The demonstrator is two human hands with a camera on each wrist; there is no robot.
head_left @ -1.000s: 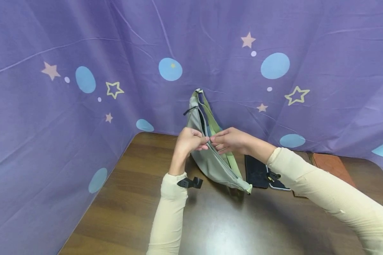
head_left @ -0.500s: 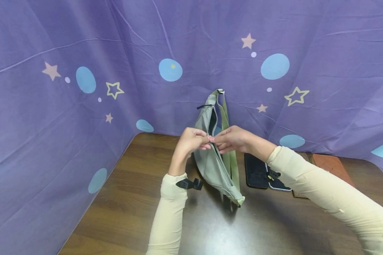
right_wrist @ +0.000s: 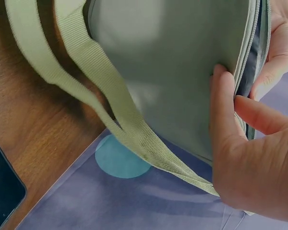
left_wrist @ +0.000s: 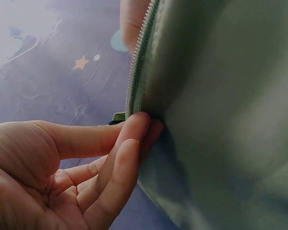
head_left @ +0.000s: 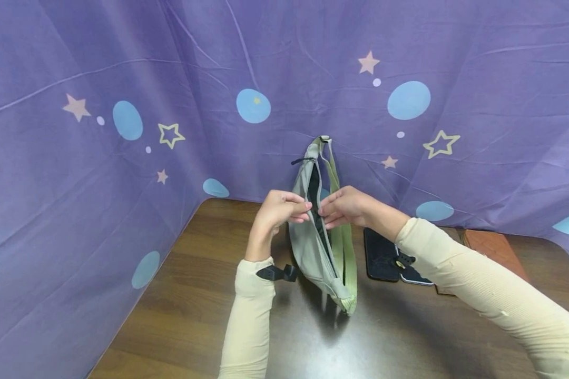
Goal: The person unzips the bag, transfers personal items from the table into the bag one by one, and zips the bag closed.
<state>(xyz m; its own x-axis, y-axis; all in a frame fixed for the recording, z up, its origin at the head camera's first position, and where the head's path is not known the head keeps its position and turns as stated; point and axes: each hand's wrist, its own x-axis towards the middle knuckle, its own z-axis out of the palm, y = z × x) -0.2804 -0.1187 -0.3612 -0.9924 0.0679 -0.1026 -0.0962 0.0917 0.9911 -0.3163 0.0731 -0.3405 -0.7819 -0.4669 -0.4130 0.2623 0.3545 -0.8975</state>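
Observation:
A grey-green waist bag (head_left: 308, 252) is held on end above the table, its long zip opening facing up between the hands. My left hand (head_left: 281, 213) pinches the left zip edge between thumb and fingers; the left wrist view shows the zip teeth (left_wrist: 134, 72) beside the fingertips. On the other edge, my right hand (head_left: 346, 208) pinches the fabric, thumb at the zip side and fingers on the bag's back panel (right_wrist: 168, 62). The dark lining (head_left: 315, 184) shows in the gap. A black zip pull (head_left: 303, 160) sits near the top end. The light green strap (right_wrist: 120, 105) hangs on the right.
Right of the bag lie a black phone (head_left: 380, 258), a second phone with a pale edge (head_left: 414, 276), partly under the right forearm, and an orange-brown flat item (head_left: 495, 250). A purple patterned curtain (head_left: 322, 79) stands behind the wooden table (head_left: 208, 295).
The bag has swung more upright, its lower end moving left and towards me. The hands, close together before, have drawn slightly apart, and the zip opening has widened.

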